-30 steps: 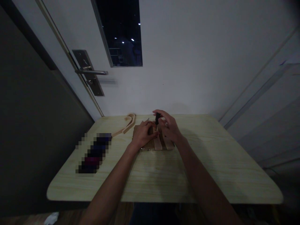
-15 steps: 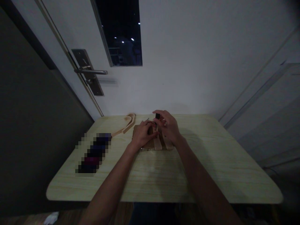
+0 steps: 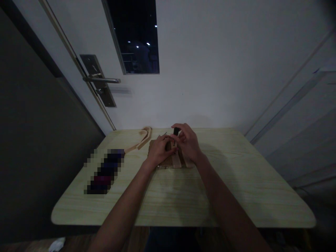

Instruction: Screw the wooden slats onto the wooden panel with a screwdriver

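A tan, leather-like strap (image 3: pixel 176 160) lies over a brown board (image 3: pixel 166 162) in the middle of the table, with small dark marks near my fingers. My left hand (image 3: pixel 160 149) rests on the board's left part, its thumb and forefinger pressing the strap from the side. Above the strap my right hand (image 3: pixel 188 142) pinches a small black-topped tool (image 3: pixel 176 131) that stands nearly upright. The tool's lower end is mostly hidden by my fingers. A second stretch of strap (image 3: pixel 188 162) runs beside the first, partly under my right hand.
A curled length of the tan strap (image 3: pixel 144 140) lies at the back left of the table (image 3: pixel 236 182). Left of my arm is a pixelated dark object (image 3: pixel 106 171). A white door with a metal handle (image 3: pixel 102 80) rises behind the table.
My right fingers have shifted slightly on the black-topped tool, and its top leans a little differently. My left hand stays in place.
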Demonstrator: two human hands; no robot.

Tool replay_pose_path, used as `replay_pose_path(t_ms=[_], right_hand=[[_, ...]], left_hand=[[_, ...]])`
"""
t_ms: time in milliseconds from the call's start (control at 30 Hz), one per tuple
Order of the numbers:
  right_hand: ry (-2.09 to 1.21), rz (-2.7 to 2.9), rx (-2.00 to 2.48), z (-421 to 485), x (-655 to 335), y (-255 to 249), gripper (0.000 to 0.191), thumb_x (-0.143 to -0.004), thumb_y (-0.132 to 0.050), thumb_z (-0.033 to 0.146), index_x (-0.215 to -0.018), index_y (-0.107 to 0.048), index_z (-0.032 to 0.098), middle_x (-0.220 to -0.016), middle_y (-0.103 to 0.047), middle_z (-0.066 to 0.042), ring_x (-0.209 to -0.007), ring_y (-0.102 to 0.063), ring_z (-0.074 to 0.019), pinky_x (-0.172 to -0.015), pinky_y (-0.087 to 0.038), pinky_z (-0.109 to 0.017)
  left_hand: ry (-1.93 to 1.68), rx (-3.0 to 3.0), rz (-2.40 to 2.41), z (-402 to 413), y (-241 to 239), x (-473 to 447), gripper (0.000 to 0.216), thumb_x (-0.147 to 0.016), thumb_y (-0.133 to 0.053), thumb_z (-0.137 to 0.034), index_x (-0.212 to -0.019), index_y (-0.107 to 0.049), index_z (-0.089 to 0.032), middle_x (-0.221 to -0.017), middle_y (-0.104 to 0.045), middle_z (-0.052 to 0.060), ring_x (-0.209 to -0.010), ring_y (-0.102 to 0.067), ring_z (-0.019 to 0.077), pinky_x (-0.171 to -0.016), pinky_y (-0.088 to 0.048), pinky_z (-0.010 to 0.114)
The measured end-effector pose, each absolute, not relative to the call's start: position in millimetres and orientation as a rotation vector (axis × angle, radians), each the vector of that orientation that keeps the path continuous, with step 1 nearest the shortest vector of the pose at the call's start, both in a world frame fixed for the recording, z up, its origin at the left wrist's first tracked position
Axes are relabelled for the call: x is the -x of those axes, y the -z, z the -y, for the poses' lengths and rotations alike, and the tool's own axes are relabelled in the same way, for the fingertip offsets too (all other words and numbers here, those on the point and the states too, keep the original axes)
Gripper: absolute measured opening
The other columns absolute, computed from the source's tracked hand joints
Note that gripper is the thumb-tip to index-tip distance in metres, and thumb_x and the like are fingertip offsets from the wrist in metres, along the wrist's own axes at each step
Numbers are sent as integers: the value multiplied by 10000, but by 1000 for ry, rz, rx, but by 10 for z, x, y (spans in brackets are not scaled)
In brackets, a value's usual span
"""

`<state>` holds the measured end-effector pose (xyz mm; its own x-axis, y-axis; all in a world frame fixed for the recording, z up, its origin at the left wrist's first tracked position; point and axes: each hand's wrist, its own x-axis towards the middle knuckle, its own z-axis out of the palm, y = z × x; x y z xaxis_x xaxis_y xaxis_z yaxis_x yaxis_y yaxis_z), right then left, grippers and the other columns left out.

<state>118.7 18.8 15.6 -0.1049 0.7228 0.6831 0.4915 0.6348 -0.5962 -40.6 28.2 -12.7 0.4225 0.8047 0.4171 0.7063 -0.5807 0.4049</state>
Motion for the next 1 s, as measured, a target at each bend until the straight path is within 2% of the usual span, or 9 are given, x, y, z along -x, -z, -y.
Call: replay_pose_path(t_ms=[167, 267, 533, 733, 800, 933, 1000], right_hand=[[-377, 1801, 913, -188, -1233, -153, 389, -907, -507, 301, -1296, -503, 305, -1217, -612, -65, -887, -627, -167, -650, -561, -289], [-494, 1776, 871, -199, -1243, -145, 382, -924, -454, 277, -1303, -498, 296, -1259, -611, -66, -972, -643, -178, -715, -578, -310], [-470, 1660, 969, -228, -1200, -146, 332, -817, -639, 263, -1144, -588, 287, -907, -641, -9, -660, -600, -118, -548, -520, -239], [-302, 1723, 952, -204, -1205, -154, 279, -855, -610, 290, -1133, -601, 288, -953, -606, -18, -611, -537, -99, -572, -527, -255], [-319, 1771, 933, -190, -1218, -166, 282, -873, -589, 326, -1152, -599, 285, -985, -608, -35, -659, -563, -116, -589, -539, -264], [-449, 1807, 823, -158, -1231, -199, 353, -933, -472, 342, -1279, -517, 285, -1197, -608, -79, -964, -622, -181, -701, -573, -299], [-537, 1798, 788, -151, -1229, -210, 351, -953, -424, 331, -1288, -511, 274, -1179, -635, -78, -1004, -629, -178, -746, -574, -305]], left_hand=[[-882, -2494, -1324, -275, 114, 404, 305, -807, -682, -372, -1066, -649, -213, -1183, -627, 66, -1086, -559, 251, -956, -450, 404], [-883, -2497, -1331, -282, 125, 402, 301, -805, -686, -392, -1045, -652, -213, -1176, -627, 60, -1084, -561, 249, -954, -450, 392], [-892, -2514, -1340, -294, 153, 406, 297, -804, -693, -379, -1040, -645, -205, -1155, -634, 64, -1064, -564, 248, -940, -456, 381], [-880, -2504, -1334, -286, 137, 408, 313, -802, -694, -379, -1063, -642, -214, -1176, -627, 57, -1088, -555, 251, -956, -449, 391], [-881, -2506, -1335, -283, 134, 410, 310, -807, -688, -387, -1060, -640, -214, -1175, -627, 57, -1083, -556, 250, -952, -451, 390], [-883, -2512, -1331, -287, 142, 414, 308, -809, -684, -383, -1055, -639, -203, -1180, -626, 65, -1091, -552, 254, -951, -449, 397], [-890, -2516, -1328, -295, 153, 415, 295, -809, -683, -386, -1038, -639, -206, -1177, -625, 62, -1092, -552, 252, -948, -451, 396]])
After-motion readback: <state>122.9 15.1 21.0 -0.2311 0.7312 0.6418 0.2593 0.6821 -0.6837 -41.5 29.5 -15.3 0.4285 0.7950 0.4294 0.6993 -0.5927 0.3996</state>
